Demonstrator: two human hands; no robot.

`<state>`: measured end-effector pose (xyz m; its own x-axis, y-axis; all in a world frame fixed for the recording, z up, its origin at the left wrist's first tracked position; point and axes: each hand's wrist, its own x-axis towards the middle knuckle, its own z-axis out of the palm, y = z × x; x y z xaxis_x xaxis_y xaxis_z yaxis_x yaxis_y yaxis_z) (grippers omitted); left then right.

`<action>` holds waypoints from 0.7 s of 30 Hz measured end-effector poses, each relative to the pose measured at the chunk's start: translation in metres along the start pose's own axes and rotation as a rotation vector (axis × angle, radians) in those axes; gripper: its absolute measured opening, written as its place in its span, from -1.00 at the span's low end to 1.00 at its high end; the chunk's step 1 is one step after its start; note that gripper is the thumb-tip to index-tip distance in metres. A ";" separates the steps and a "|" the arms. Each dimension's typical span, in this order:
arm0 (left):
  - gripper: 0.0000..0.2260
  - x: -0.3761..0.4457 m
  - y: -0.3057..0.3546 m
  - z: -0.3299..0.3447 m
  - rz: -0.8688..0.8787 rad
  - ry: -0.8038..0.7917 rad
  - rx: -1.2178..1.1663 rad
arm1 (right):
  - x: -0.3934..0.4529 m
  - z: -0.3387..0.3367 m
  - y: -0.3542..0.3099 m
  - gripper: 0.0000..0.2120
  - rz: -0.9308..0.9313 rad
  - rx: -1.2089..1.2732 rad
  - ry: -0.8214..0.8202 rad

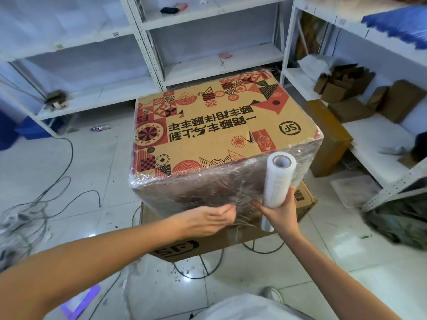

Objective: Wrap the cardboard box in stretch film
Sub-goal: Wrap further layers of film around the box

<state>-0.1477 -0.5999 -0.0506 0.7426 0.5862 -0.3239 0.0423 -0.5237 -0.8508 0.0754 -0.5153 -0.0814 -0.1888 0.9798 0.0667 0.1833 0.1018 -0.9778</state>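
Against cardboard box (215,125) (film-wrapped sides) | right hand (280,213) fingers grip film roll (277,181); left hand (208,219) fingers loose, touching film

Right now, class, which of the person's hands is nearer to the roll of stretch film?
The right. The right hand grips the roll of stretch film at its lower part. The left hand lies apart to the roll's left, against the wrapped side of the cardboard box.

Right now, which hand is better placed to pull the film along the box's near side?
The right hand: it already grips the film roll upright against the cardboard box. The left hand holds no roll, its fingers only touching the wrapped face.
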 end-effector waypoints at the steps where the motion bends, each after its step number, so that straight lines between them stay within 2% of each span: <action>1: -0.40 0.008 0.002 0.005 0.087 0.006 0.001 | 0.000 0.000 0.000 -0.18 0.009 0.007 0.000; 4: -0.42 0.020 -0.002 0.020 0.143 -0.057 0.049 | -0.001 -0.001 0.003 -0.21 0.036 0.042 -0.052; 6: -0.38 0.021 -0.004 0.026 0.119 -0.135 0.071 | -0.001 -0.002 0.008 -0.24 0.021 0.035 -0.096; 10: -0.31 0.022 -0.004 0.029 0.068 -0.166 0.133 | 0.001 -0.006 0.016 -0.36 -0.038 -0.021 -0.208; 15: -0.24 0.016 0.001 0.030 0.112 -0.284 0.107 | 0.004 -0.026 0.025 -0.30 -0.134 -0.111 -0.317; 21: -0.19 0.017 0.011 0.033 0.126 -0.321 -0.007 | 0.020 -0.044 0.020 -0.37 -0.225 -0.253 -0.186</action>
<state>-0.1564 -0.5750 -0.0789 0.4937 0.6807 -0.5412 -0.0310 -0.6082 -0.7932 0.1177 -0.4857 -0.0910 -0.4190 0.8825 0.2136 0.3451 0.3724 -0.8615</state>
